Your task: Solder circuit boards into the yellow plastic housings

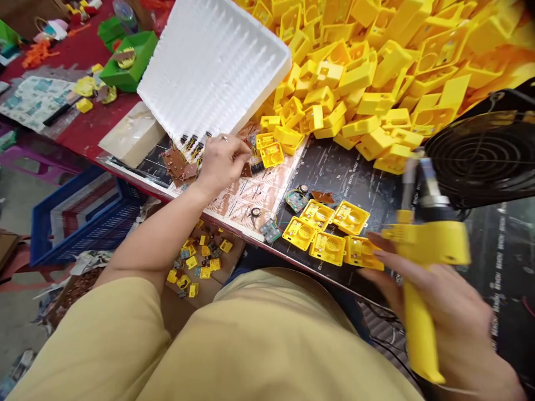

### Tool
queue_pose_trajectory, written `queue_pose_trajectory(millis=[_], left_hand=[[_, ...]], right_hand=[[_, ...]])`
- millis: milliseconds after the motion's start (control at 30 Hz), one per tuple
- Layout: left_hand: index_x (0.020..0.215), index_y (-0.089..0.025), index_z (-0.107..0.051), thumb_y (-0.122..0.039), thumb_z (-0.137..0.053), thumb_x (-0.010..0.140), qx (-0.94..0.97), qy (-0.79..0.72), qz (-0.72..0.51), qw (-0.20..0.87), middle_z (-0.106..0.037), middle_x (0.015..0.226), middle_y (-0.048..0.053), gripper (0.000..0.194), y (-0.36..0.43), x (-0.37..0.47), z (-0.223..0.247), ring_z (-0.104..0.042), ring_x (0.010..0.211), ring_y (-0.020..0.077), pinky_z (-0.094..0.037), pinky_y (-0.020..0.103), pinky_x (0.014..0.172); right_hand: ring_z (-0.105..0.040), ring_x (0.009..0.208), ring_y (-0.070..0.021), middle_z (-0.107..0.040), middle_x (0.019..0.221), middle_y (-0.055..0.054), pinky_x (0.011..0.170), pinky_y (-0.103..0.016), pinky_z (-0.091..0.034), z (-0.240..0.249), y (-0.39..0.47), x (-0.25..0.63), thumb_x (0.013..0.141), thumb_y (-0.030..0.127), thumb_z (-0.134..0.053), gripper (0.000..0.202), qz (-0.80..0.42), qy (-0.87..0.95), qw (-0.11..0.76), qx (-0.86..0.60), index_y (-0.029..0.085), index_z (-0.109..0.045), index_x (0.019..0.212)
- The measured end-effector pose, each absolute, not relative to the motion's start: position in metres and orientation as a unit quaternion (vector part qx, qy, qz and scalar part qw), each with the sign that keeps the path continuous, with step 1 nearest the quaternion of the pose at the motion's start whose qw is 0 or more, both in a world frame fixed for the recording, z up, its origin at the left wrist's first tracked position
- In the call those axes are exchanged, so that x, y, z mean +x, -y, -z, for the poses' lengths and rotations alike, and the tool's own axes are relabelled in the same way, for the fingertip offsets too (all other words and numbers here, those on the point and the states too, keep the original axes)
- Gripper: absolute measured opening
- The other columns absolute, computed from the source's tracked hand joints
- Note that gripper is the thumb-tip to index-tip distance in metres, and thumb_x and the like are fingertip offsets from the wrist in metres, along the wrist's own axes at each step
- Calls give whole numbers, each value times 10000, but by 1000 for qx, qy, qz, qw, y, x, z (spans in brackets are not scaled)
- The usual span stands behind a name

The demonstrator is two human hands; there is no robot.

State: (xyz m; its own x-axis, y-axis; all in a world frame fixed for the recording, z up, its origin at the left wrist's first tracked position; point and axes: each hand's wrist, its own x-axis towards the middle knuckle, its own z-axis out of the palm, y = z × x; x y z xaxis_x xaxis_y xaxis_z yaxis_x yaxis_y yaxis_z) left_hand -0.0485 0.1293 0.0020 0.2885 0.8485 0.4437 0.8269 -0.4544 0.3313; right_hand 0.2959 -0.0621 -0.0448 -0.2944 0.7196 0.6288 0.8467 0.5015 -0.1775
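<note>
My left hand is at the near edge of the white foam tray, its fingers pinched together over small speakers with wires; what lies between the fingertips is hidden. Brown circuit boards lie beside it. My right hand grips a yellow power tool, with its metal nose pointing away from me. Its fingertips are beside the rightmost of several open yellow housings grouped on the black table. Left of these housings are a green circuit board and a small round speaker.
A large pile of yellow housings fills the back. The white foam tray leans at the back left, near a pale block. A black fan stands at the right. A blue crate is at the lower left.
</note>
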Motion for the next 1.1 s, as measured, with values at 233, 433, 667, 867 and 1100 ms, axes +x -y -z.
queue_pose_trajectory(millis=[233, 433, 667, 867, 1100], left_hand=[[942, -141, -532, -397, -654, 956, 749, -342, -490, 286, -694, 946, -5, 284, -176, -34, -90, -682, 894, 118, -576, 341, 851], [824, -201, -496, -450, -687, 910, 709, -325, -506, 369, -650, 779, -78, 325, -180, -12, -75, -615, 663, 46, -599, 296, 677], [818, -160, -475, -95, -413, 1037, 672, -279, -572, 378, -522, 660, -95, 236, -173, 3, -86, -649, 726, 5, -535, 273, 964], [804, -186, -466, -235, -574, 977, 682, -304, -488, 452, -578, 708, -70, 209, -149, 23, -95, -606, 610, 32, -544, 177, 615], [769, -174, -698, -164, -659, 850, 935, -233, -37, 264, -730, 712, -33, 90, -82, 44, -44, -662, 659, 96, -489, 241, 678]], right_hand=[[-641, 684, -150, -685, 835, -9, 887, -328, -522, 48, 39, 252, 972, 279, -637, 257, 90, 832, 323, -442, 173, -544, 1187], [-631, 690, -163, -649, 806, -6, 842, -344, -519, 47, 31, 246, 964, 310, -651, 259, 110, 809, 329, -474, 168, -563, 1163], [-667, 733, -169, -699, 904, -31, 848, -360, -523, 46, 40, 250, 960, 275, -659, 280, 91, 813, 342, -462, 170, -539, 1190], [-691, 754, -178, -731, 974, -58, 937, -413, -525, 43, 39, 248, 932, 298, -699, 324, 90, 813, 360, -448, 167, -550, 1188], [-558, 502, -74, -625, 620, 74, 601, -216, -481, 1, 74, 282, 916, 266, -709, 182, 63, 776, 394, -488, 227, -638, 1079]])
